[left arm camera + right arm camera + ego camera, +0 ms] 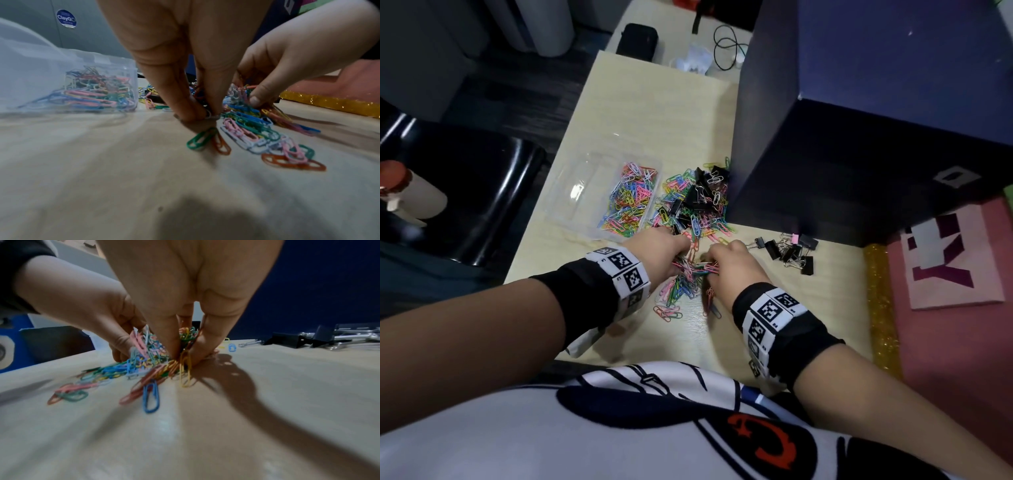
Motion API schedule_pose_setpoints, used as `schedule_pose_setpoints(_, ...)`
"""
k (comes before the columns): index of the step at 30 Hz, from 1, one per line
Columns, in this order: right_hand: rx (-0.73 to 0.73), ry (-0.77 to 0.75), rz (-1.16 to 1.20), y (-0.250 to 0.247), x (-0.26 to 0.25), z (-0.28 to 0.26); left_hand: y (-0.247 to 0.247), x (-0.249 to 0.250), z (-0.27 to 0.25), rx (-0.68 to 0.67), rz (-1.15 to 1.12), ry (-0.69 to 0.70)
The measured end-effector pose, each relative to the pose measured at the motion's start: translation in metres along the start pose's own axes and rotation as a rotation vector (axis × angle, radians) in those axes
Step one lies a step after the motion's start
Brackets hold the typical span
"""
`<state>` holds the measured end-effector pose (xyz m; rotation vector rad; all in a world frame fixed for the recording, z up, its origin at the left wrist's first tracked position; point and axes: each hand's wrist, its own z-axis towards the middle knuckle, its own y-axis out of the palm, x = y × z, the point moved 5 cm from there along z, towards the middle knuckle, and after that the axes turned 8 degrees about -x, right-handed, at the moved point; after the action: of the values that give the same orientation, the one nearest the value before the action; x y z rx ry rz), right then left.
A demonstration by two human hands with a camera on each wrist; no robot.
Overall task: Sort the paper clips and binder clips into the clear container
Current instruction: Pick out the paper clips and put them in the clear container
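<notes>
Coloured paper clips (693, 270) bunched between both hands on the worktop (791, 308).
Left hand (659, 253) and right hand (732, 262) each pinch the heap; clear container (571, 195) sits far left.

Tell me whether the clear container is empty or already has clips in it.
Partly filled. The clear container holds coloured paper clips in its right section; the left section looks empty. No binder clips are visible inside.
</notes>
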<state>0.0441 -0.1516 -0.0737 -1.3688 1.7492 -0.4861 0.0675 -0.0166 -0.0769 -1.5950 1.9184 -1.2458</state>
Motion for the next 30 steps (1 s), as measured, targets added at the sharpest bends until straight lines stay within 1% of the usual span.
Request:
schedule_pose_setpoints(5, 0.072, 0.064, 0.009, -0.015, 0.002, 0.002, -0.010, -0.002, -0.006, 0.088, -0.123, 0.018)
schedule_pose_setpoints(11, 0.115, 0.095, 0.007, -0.034, -0.005, 0.003, -0.044, -0.015, -0.020, 0.232, -0.319, 0.024)
schedule_pose_setpoints(14, 0.146, 0.081, 0.033, -0.042, -0.016, 0.005, -0.063, -0.036, -0.028, 0.327, -0.439, -0.040)
schedule_pose_setpoints(17, 0.168, 0.045, 0.076, -0.047, -0.030, 0.009, -0.072, -0.066, -0.033, 0.411, -0.476, -0.141)
schedule_pose_setpoints(18, 0.178, 0.029, 0.092, -0.048, -0.036, 0.011, -0.072, -0.076, -0.033, 0.408, -0.473, -0.175)
schedule_pose_setpoints(19, 0.186, 0.012, 0.107, -0.048, -0.042, 0.013, -0.070, -0.083, -0.034, 0.377, -0.464, -0.196)
schedule_pose_setpoints(22, 0.198, -0.061, 0.116, -0.048, -0.064, 0.023, -0.059, -0.096, -0.032, 0.236, -0.402, -0.195)
schedule_pose_setpoints(23, 0.200, -0.092, 0.101, -0.048, -0.073, 0.027, -0.058, -0.099, -0.033, 0.229, -0.390, -0.185)
schedule_pose_setpoints(25, 0.195, -0.152, 0.059, -0.048, -0.093, 0.036, -0.058, -0.107, -0.035, 0.269, -0.375, -0.177)
schedule_pose_setpoints(27, 0.183, -0.203, 0.023, -0.047, -0.113, 0.045, -0.058, -0.117, -0.038, 0.309, -0.348, -0.202)
schedule_pose_setpoints(28, 0.177, -0.229, 0.002, -0.047, -0.122, 0.049, -0.057, -0.121, -0.038, 0.308, -0.330, -0.220)
schedule_pose_setpoints(30, 0.146, -0.252, -0.053, -0.046, -0.134, 0.056, -0.051, -0.127, -0.037, 0.258, -0.283, -0.251)
